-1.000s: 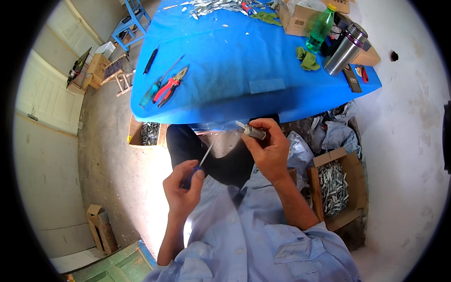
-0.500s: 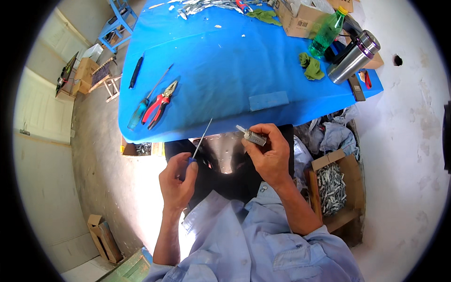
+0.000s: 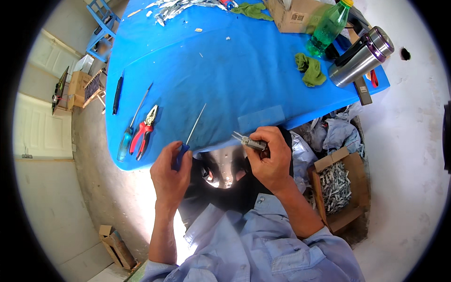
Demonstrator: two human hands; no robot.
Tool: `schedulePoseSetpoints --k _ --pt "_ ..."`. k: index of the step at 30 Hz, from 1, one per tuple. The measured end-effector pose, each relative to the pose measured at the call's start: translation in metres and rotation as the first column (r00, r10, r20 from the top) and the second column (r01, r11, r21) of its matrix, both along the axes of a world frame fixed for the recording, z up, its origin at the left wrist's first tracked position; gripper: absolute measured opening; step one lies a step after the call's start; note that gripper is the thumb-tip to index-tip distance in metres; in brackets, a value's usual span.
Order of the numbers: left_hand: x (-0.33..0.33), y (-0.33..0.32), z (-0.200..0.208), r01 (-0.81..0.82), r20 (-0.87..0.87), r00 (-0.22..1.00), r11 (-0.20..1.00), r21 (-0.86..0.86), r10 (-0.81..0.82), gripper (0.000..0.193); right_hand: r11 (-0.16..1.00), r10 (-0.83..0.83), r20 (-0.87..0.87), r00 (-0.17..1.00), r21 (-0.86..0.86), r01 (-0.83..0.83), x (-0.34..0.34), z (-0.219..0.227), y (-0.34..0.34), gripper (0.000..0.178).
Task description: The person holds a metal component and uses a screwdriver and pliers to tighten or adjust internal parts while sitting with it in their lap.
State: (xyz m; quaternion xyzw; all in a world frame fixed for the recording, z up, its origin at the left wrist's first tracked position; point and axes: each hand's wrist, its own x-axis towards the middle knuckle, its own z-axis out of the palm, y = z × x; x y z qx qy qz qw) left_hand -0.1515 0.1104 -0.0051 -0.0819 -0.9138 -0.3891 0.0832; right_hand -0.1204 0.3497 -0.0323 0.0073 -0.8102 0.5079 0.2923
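Note:
My left hand (image 3: 170, 169) is closed round the blue handle of a thin-shafted screwdriver (image 3: 181, 157), its tip slanting up and to the right over the table edge. In my right hand (image 3: 273, 160), thumb and fingers pinch a small grey metal piece (image 3: 253, 143) with two thin prongs that point up and left; its exact kind is unclear. Screwdriver and metal piece are apart. On the blue-covered table (image 3: 188, 80), left of my hands, lie red-handled pliers (image 3: 143, 133), a teal-handled screwdriver (image 3: 126, 143) and a slim black tool (image 3: 118, 96).
Grey metal pieces (image 3: 178, 8) are heaped at the table's far side. Right are a steel flask (image 3: 353, 63), a green bottle (image 3: 327, 30), a green cloth (image 3: 310, 70) and a carton (image 3: 293, 16). A box of metal pieces (image 3: 359, 188) sits low at right.
The metal piece has turned in my right hand, so two prongs now show. My left hand and its screwdriver moved slightly left and up. The whole view has shifted.

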Motion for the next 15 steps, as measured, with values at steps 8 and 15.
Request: schedulePoseSetpoints --k 8,15 --pt "-0.043 0.025 0.000 -0.020 -0.079 0.997 0.978 -0.205 0.004 0.031 0.998 -0.023 -0.080 0.997 0.050 0.027 -0.022 -0.011 0.023 0.035" --pt "-0.070 0.028 -0.012 -0.022 -0.137 0.990 0.939 -0.344 -0.027 0.029 0.998 -0.038 -0.127 0.991 0.039 0.043 -0.037 -0.022 0.040 0.035"
